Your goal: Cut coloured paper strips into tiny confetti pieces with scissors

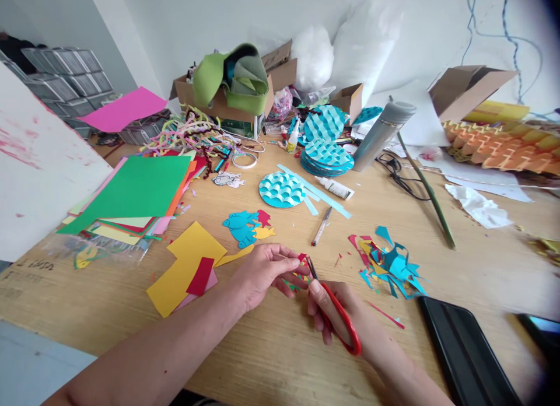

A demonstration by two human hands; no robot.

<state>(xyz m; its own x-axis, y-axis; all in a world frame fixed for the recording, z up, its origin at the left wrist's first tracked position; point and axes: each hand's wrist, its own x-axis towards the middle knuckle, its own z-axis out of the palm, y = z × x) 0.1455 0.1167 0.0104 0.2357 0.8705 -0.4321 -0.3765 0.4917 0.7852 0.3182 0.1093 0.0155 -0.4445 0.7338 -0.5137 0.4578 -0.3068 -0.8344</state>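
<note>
My right hand (335,312) is closed through the handles of red-handled scissors (345,324), their blades pointing up and away from me. Between the fingertips of my left hand (269,272) is a small piece of red paper (302,258), right at the blades. Below it, small red and green paper bits (301,280) show partly behind my fingers. Left of my left hand lie yellow paper sheets (192,248) with a red paper strip (202,276) on top. Just beyond it rest blue paper fish (242,225) and a yellow paper fish (264,233).
A heap of blue paper scraps (396,266) lies to the right, with a black phone (468,347) nearer me. A pen (322,226), a glue bottle (335,188) and a blue paper disc (282,190) are ahead. Coloured sheets (135,184) are stacked at left; a grey flask (382,135) stands behind.
</note>
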